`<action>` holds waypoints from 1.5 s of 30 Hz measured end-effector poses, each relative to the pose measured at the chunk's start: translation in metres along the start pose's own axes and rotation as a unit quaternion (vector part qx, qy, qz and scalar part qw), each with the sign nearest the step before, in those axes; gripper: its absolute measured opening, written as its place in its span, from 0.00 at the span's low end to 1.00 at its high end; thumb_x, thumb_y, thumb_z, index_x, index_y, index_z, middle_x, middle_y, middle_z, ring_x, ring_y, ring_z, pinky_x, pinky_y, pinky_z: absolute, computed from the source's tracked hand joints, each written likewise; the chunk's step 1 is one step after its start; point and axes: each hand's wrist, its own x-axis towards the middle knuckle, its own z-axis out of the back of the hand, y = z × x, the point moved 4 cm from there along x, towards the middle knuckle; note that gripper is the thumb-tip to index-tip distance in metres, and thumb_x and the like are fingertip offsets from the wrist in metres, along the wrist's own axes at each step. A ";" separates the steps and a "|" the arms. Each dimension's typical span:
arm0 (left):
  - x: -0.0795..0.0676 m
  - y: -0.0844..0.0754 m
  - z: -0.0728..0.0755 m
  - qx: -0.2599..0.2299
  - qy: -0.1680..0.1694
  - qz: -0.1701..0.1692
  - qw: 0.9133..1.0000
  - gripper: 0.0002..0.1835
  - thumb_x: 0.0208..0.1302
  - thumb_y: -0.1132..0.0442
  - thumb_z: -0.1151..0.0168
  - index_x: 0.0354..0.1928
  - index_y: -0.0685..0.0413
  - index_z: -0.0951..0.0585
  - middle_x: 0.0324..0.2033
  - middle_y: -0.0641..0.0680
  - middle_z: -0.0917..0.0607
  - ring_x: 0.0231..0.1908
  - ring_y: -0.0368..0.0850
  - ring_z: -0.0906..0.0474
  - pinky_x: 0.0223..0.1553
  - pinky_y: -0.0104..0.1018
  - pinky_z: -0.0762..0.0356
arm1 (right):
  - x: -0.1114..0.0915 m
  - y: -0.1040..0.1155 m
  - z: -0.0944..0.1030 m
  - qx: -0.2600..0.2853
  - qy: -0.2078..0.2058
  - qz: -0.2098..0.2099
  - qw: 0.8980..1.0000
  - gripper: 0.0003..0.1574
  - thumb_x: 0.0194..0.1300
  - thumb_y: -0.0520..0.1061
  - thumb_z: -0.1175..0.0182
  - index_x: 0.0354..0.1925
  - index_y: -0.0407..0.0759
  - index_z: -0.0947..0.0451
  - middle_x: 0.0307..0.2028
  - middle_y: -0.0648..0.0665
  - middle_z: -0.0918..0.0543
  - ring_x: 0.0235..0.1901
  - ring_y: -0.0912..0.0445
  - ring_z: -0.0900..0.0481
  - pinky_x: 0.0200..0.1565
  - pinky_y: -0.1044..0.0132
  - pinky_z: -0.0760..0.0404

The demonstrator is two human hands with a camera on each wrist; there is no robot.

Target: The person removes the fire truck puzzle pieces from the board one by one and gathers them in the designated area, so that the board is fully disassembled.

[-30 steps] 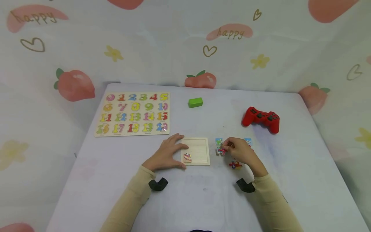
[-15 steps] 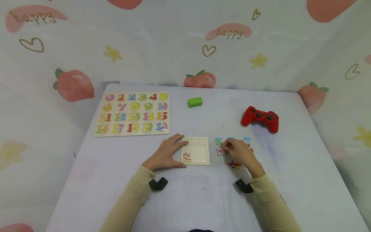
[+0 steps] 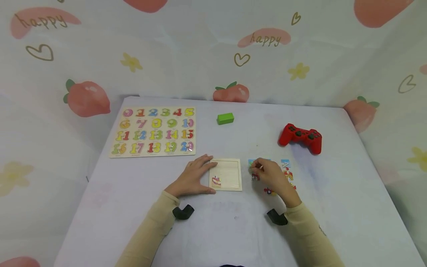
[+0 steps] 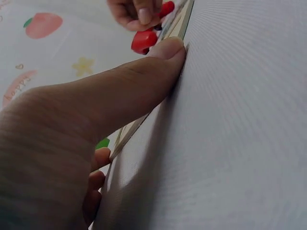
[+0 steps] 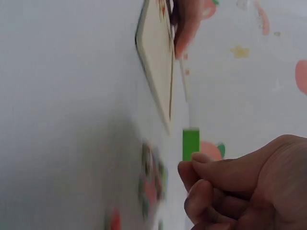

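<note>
My left hand (image 3: 191, 177) grips the left side of a small square wooden puzzle tray (image 3: 230, 174), thumb at the near corner and fingers at the far one. One pinkish puzzle piece (image 3: 216, 181) lies in the tray's near left corner. My right hand (image 3: 271, 176) hovers close over loose picture pieces to the tray's right, and partly hides them. In the right wrist view its thumb and index fingertips (image 5: 201, 157) meet, with no piece showing between them. A red piece (image 3: 255, 177) lies just below those fingertips in the head view.
More pieces (image 3: 287, 172) lie right of the right hand, and a red one (image 3: 269, 191) lies nearer me. A number board (image 3: 153, 131) is at the back left. Behind the tray sits a green block (image 3: 225, 118). A red game controller (image 3: 300, 138) lies at the back right.
My right hand has shifted a little to the left over the pieces, uncovering more of those on its right. The left hand and the tray stay in place.
</note>
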 end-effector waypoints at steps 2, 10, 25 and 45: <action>-0.001 0.000 0.000 0.003 -0.002 0.001 1.000 0.51 0.45 0.32 0.31 0.71 0.43 0.36 0.72 0.49 0.43 0.73 0.49 0.53 0.65 0.52 0.43 | 0.001 0.014 -0.012 -0.001 0.007 0.021 1.000 0.04 0.63 0.38 0.38 0.37 0.39 0.22 0.33 0.46 0.18 0.27 0.58 0.26 0.30 0.66 0.25; -0.001 0.000 0.001 -0.001 -0.008 0.011 1.000 0.51 0.44 0.31 0.31 0.71 0.42 0.36 0.72 0.48 0.42 0.73 0.47 0.53 0.65 0.51 0.43 | 0.003 0.060 -0.060 -0.026 0.046 0.081 0.995 0.11 0.59 0.44 0.33 0.40 0.42 0.22 0.32 0.51 0.25 0.31 0.60 0.27 0.35 0.67 0.25; 0.001 0.000 0.003 0.000 -0.019 0.008 1.000 0.52 0.41 0.30 0.31 0.69 0.44 0.34 0.70 0.49 0.40 0.72 0.47 0.49 0.64 0.50 0.41 | 0.004 0.065 -0.073 0.047 0.027 0.054 0.997 0.08 0.60 0.40 0.34 0.37 0.42 0.24 0.27 0.51 0.26 0.27 0.61 0.31 0.31 0.70 0.29; 0.001 -0.001 0.001 0.009 -0.013 0.010 1.000 0.52 0.42 0.31 0.30 0.70 0.43 0.35 0.71 0.50 0.40 0.72 0.48 0.49 0.65 0.50 0.42 | -0.007 0.010 0.010 0.062 0.100 -0.012 0.993 0.05 0.64 0.43 0.38 0.33 0.43 0.23 0.26 0.49 0.25 0.28 0.58 0.30 0.30 0.68 0.30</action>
